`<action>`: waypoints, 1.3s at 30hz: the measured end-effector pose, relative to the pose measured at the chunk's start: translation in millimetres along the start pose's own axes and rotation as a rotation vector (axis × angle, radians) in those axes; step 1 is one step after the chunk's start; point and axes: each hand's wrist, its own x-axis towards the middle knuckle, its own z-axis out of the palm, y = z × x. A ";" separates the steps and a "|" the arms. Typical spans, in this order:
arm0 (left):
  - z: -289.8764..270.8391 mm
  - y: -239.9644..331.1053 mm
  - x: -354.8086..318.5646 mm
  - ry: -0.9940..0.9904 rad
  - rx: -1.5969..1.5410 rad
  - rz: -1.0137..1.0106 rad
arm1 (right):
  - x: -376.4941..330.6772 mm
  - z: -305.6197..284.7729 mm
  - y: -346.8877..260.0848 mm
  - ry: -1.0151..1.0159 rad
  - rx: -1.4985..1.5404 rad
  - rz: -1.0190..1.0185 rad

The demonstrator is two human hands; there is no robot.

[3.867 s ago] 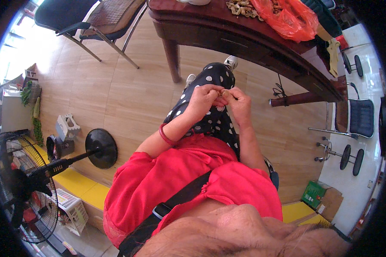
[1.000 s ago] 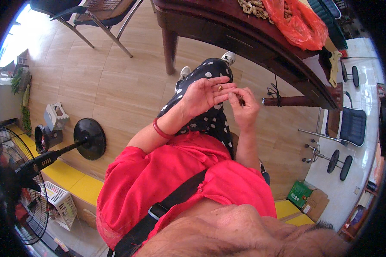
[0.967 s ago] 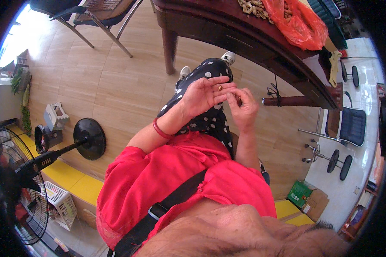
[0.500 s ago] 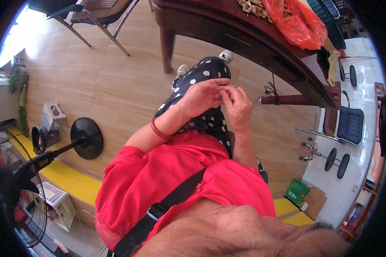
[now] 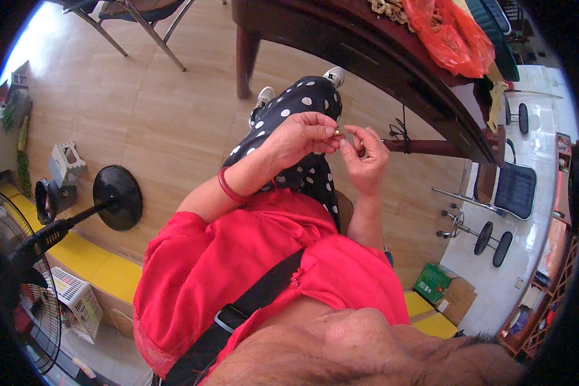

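Note:
Over my lap, my left hand (image 5: 307,136) pinches a small gold-coloured piece (image 5: 338,132) between thumb and fingertips; it is too small to name. A red bangle (image 5: 228,185) circles that wrist. Just to the right, a short gap away, my right hand (image 5: 367,161) has its fingers curled toward the thumb. Whatever they hold, if anything, is hidden. Both hands are above the black trousers with white dots (image 5: 289,122).
A dark red wooden table (image 5: 367,71) stands ahead to the right, bearing a red plastic bag (image 5: 453,42) and beige lumpy pieces (image 5: 392,11). A black fan (image 5: 116,196) stands at left, a chair (image 5: 154,29) far left, a dark-seated chair (image 5: 516,191) at right.
My hands have drawn apart from touching each other, the right one moving right and down. The gold-coloured piece now shows at my left fingertips. The whole view has shifted slightly.

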 end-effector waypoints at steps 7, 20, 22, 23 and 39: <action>0.9 1.4 -1.2 0.025 0.057 0.064 | 1.7 1.1 -1.8 0.005 -0.024 -0.017; 7.4 2.8 -4.3 0.054 0.146 0.131 | 2.6 2.5 -1.5 0.009 -0.046 0.002; 8.1 3.7 -4.8 0.051 0.138 0.130 | 2.5 2.5 -4.4 0.008 -0.032 0.011; 8.2 4.2 -5.1 0.050 0.134 0.130 | 2.5 2.5 -5.6 0.007 -0.024 0.016; 10.0 4.1 -7.5 0.073 0.433 0.270 | 1.7 3.6 -2.8 0.006 -0.029 -0.035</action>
